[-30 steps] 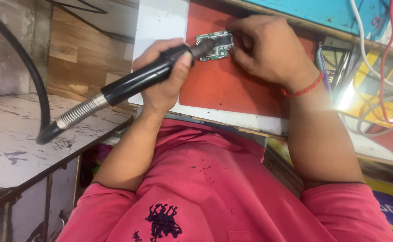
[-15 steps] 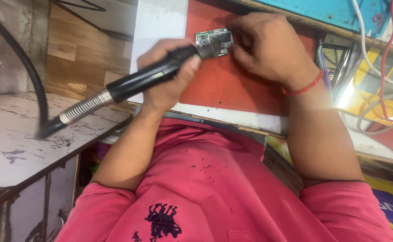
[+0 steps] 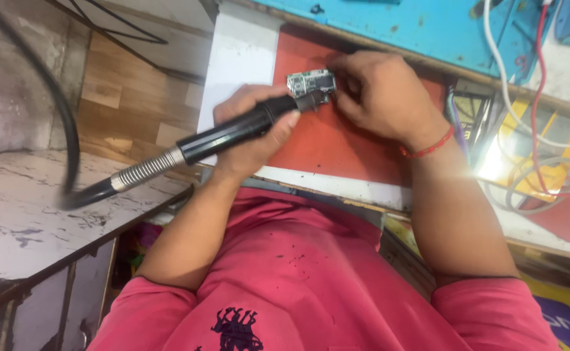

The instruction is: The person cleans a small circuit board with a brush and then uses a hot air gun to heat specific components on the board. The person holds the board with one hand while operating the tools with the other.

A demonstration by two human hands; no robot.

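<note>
Item: small circuit board (image 3: 311, 82), on the red mat (image 3: 337, 146) at the bench's near edge, close to the blue surface (image 3: 389, 26) behind it.

Hazards, as judged from here:
- Nozzle slip. The black handpiece (image 3: 233, 133) is long, and its stiff hose (image 3: 70, 162) trails off over the marble-patterned side table (image 3: 18, 227); a tug from that hose could drag the tip across the board.
- Board shift. Only fingertips pin it. If they ease off, it could slide on the mat under the nozzle.
- Fingers close to the tip. If this is a hot-air tool, as it appears, the steadying fingers sit just beside the working end and could be scorched.
- Clutter at the right: loose white and red cables (image 3: 532, 130) and a bright lamp glare (image 3: 499, 162) lie near the forearm; a snag looks possible.

Hands:
- Left hand (image 3: 252, 130): wrapped firmly round the handpiece, nozzle touching or just over the board's lower edge; which, I cannot tell.
- Right hand (image 3: 382, 97): fingers bunched together at the board's right end, pressing or pinching it; the exact grip is hidden. A red thread band sits on the wrist.

Appearance of the board: small, rectangular, greenish with silvery shielded patches and dense tiny parts; thin, light, lying roughly flat. Fine detail too small to read.
</note>
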